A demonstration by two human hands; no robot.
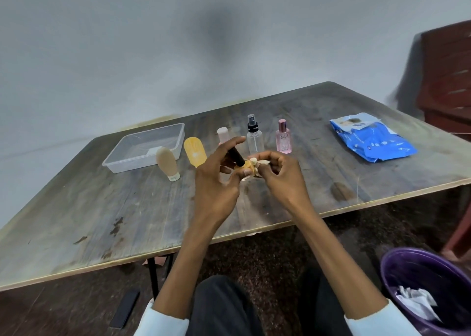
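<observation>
Black-capped small bottle [235, 156], orange-yellow body. You grasp it in your left hand [216, 180], raised above the middle of the wooden table [102, 221] and tilted so the cap points up and to the far left. The index finger lies along the far side of the cap. The other fingers curl beneath the body.

Your right hand [280, 175] pinches a small whitish wipe [263, 162] between thumb and fingertips and presses it against the lower end of the bottle. The two hands meet there, close together. I cannot tell how much of the bottle's body the wipe covers.

On the table, left to right:
- A clear plastic tray [142, 147] sits far left.
- A beige tube [167, 163] stands on its cap just in front of the tray's right corner.
- An orange tube [195, 150] is just right of the beige one.
- A pink-capped bottle [222, 134] is partly hidden behind your left hand.
- A clear spray bottle [254, 136] with a black pump stands upright.
- A pink perfume bottle [283, 138] stands upright near the spray bottle.
- A blue packet [372, 140] lies flat, well apart at the far right.

Off the table:
- A purple bin [397, 272] sits on the floor near right, with crumpled white paper [418, 302] inside.
- A dark flat object [125, 309] lies on the floor under the table's near left edge.
- A brown chair [448, 75] stands far right, blurred.
</observation>
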